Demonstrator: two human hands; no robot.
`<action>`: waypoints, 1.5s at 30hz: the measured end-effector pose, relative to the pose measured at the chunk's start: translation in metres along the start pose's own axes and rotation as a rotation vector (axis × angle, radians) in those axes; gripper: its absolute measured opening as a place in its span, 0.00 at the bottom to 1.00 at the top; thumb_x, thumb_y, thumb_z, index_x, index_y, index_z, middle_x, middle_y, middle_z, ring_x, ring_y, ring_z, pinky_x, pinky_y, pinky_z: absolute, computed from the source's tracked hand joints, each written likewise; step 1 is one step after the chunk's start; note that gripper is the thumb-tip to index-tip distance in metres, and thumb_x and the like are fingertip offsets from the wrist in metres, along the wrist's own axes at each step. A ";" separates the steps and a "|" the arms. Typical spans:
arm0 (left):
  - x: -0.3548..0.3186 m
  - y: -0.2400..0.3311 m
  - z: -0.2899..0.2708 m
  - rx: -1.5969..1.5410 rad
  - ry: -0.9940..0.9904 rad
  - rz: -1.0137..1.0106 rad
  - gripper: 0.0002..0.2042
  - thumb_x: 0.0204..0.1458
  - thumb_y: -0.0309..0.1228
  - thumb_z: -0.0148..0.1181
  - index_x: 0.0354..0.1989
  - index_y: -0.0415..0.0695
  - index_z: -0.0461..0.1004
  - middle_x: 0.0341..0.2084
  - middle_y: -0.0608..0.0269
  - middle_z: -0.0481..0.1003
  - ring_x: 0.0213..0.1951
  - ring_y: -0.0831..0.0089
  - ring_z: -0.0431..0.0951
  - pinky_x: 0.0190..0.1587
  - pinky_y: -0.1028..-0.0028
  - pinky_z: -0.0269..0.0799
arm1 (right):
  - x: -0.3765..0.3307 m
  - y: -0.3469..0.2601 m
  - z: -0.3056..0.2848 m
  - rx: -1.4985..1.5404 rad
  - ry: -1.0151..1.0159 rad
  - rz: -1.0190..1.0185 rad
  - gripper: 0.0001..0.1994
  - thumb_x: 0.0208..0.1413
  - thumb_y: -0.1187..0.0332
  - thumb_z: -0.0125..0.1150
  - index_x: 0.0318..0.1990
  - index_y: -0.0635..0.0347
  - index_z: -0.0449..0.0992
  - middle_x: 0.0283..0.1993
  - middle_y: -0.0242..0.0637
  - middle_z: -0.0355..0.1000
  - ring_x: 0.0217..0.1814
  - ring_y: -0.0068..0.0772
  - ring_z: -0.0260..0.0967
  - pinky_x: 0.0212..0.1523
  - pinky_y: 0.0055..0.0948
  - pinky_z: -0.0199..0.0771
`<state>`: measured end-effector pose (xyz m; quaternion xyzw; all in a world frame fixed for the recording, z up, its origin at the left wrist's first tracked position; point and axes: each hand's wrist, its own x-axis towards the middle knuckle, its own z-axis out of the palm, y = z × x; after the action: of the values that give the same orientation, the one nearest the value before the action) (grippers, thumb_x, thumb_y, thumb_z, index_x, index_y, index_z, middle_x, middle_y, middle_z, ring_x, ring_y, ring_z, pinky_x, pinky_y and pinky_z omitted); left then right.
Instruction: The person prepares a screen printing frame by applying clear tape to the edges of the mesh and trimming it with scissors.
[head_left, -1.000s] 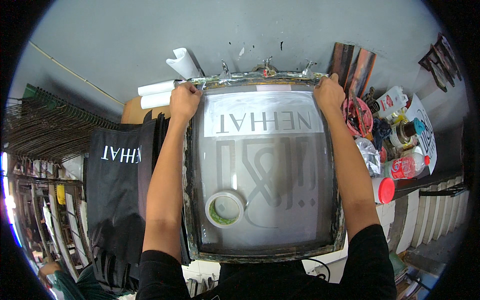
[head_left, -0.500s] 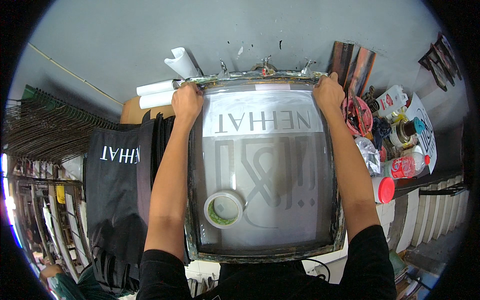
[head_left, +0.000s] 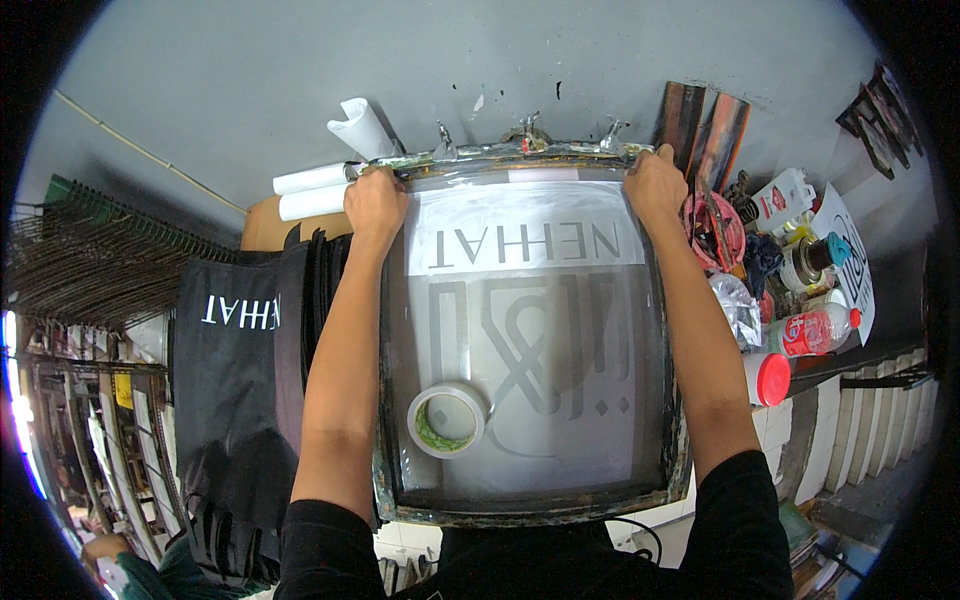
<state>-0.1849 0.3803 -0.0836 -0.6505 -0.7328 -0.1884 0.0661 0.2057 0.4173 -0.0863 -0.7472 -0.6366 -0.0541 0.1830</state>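
Upside-down capitals (head_left: 522,244) cross the mesh screen (head_left: 570,470) — and the black bag (head_left: 228,380).

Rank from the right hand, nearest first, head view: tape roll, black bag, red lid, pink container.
From the right hand:
1. Pink container, lower right.
2. Red lid, further down right.
3. Tape roll, lower left, on framed screen.
4. Black bag, far left.

Worn on the head, a fisheye looks down on the nearby frame (head_left: 540,512); edges seem murky.

A paint-crusted, rectangular screen-printing frame (head_left: 530,516), its grey mesh (head_left: 560,470) bearing dark looping shapes, is gripped at both far corners.
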 end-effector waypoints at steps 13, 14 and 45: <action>0.012 0.010 0.000 0.255 -0.118 -0.005 0.09 0.45 0.30 0.64 0.31 0.37 0.82 0.32 0.46 0.82 0.36 0.50 0.85 0.40 0.58 0.82 | -0.001 -0.004 -0.004 -0.052 -0.012 -0.041 0.12 0.51 0.69 0.65 0.43 0.65 0.80 0.50 0.51 0.71 0.44 0.58 0.79 0.45 0.50 0.81; 0.012 0.008 0.002 0.269 -0.099 0.010 0.09 0.45 0.30 0.64 0.31 0.38 0.82 0.32 0.46 0.82 0.35 0.51 0.85 0.39 0.59 0.82 | 0.000 -0.005 -0.003 -0.043 -0.002 -0.030 0.13 0.52 0.69 0.65 0.44 0.65 0.78 0.50 0.51 0.71 0.44 0.58 0.79 0.45 0.50 0.82; -0.014 0.069 0.006 -0.393 -0.293 0.126 0.16 0.61 0.37 0.49 0.50 0.50 0.81 0.45 0.49 0.81 0.47 0.46 0.80 0.52 0.51 0.74 | -0.041 -0.142 0.013 0.140 -0.389 -0.493 0.15 0.52 0.69 0.56 0.46 0.53 0.84 0.42 0.46 0.82 0.46 0.48 0.81 0.46 0.45 0.79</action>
<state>-0.1147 0.3750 -0.0814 -0.7156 -0.6419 -0.2265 -0.1568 0.0582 0.4011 -0.0824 -0.5523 -0.8237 0.0908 0.0901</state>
